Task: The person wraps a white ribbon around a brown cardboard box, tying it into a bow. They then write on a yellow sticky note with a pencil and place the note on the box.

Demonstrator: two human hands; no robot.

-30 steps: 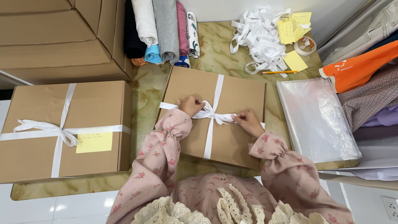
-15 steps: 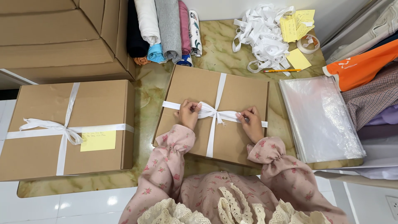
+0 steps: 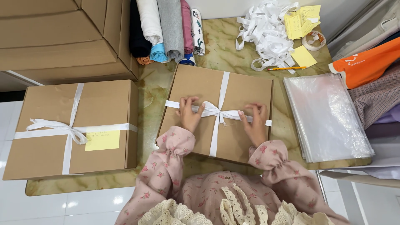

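A flat brown cardboard box [image 3: 241, 89] lies on the marble table in front of me, tied with a white ribbon [image 3: 218, 111] that crosses in a knot at its middle. My left hand [image 3: 189, 113] rests on the ribbon's left arm, fingers pinching it against the lid. My right hand [image 3: 253, 121] presses on the ribbon's right arm, fingers spread over it. Both hands sit either side of the knot. Pink floral sleeves cover my forearms.
A second ribboned box [image 3: 71, 125] with a yellow note lies at the left. Stacked cartons [image 3: 58, 37] fill the far left, rolled clothes [image 3: 166, 29] the back. Loose ribbon [image 3: 266, 29], yellow notes [image 3: 302, 56], tape roll [image 3: 313, 39], pencil and clear plastic bags [image 3: 327, 116] sit at right.
Both hands have slid outward along the ribbon from the knot, which now looks tighter. The box has not shifted.
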